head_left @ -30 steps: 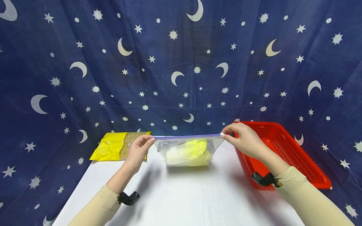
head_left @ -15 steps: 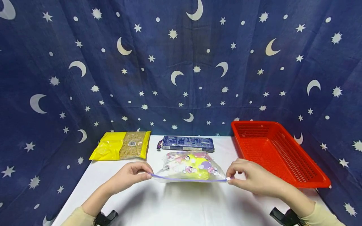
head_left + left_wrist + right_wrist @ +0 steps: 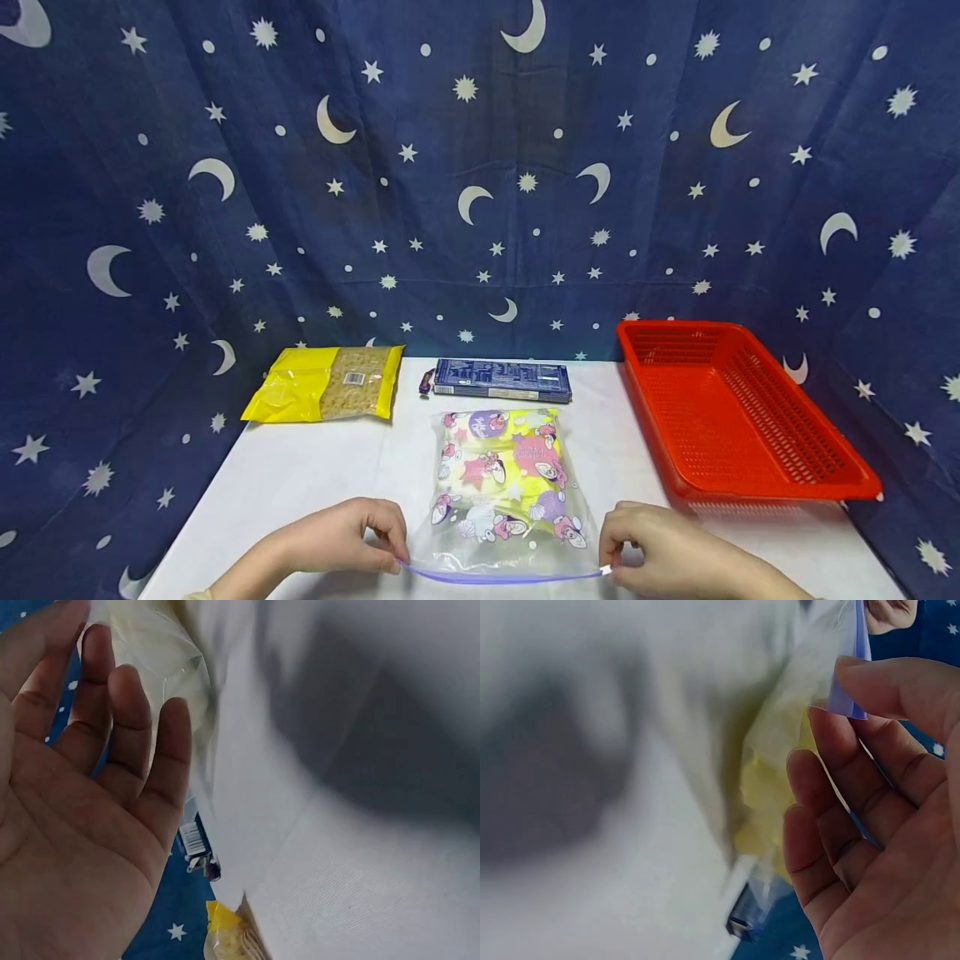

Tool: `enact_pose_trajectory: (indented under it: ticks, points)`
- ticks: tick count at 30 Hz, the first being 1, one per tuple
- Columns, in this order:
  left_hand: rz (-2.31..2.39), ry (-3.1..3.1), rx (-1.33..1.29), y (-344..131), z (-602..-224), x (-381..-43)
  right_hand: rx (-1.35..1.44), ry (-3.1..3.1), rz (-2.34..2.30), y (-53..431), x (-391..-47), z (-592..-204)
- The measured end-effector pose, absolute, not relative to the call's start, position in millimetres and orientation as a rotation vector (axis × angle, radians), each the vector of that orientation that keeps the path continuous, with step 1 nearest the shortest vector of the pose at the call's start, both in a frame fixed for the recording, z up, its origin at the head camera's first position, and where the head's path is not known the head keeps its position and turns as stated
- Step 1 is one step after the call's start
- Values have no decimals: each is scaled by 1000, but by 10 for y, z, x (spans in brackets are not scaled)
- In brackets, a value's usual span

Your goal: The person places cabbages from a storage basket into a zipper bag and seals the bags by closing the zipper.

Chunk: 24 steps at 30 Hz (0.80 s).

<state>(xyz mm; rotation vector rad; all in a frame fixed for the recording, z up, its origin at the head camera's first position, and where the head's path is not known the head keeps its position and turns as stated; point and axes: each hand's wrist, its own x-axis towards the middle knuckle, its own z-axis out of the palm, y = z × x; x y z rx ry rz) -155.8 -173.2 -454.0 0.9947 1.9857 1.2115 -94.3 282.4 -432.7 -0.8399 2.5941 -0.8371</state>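
1. A clear zip bag point(image 3: 506, 492) lies flat on the white surface point(image 3: 315, 475), its purple zip strip along the near edge and its closed end pointing away from the person.
2. Inside the zip bag sits a yellow packet point(image 3: 510, 471) printed with cartoon figures, stars and shells.
3. The left hand point(image 3: 341, 533) pinches the left end of the zip strip between thumb and forefinger; in the left wrist view the remaining fingers point(image 3: 135, 727) show straight and spread beside the clear plastic.
4. The right hand point(image 3: 660, 550) pinches the right end of the strip, where the small white slider sits; the right wrist view shows the thumb pressing the purple strip against the fingers point(image 3: 840, 817).
5. Both hands rest low on the near part of the surface, well apart, with the strip stretched straight between them.
6. Behind the zip bag, near the far edge of the surface, lies a flat dark blue box point(image 3: 502, 379) with its long side toward the person.
7. To the left of the blue box lies a yellow pack point(image 3: 322, 393) with a clear window showing brownish contents; its left end overhangs the surface's edge.
8. A red plastic basket point(image 3: 825, 475) with perforated walls stands at the right side of the surface, just beside the zip bag.
9. The surface is enclosed at the back and both sides by a dark blue cloth point(image 3: 480, 167) printed with white moons, stars and dots.
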Motion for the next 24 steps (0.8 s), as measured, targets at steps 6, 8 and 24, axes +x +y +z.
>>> enact_pose_trajectory:
  ticks: [6, 8, 24]
  points:
    - [1183, 1920, 973, -1713, -4645, -1486, -560, 2413, -871, 2775, -870, -4485]
    - [1187, 1901, 962, -1710, -4682, -1464, -603, 2415, -857, 2767, -864, -4547]
    - [1178, 1807, 839, -1771, -4680, -1442, -438, 2297, -968, 2841, -824, -4629]
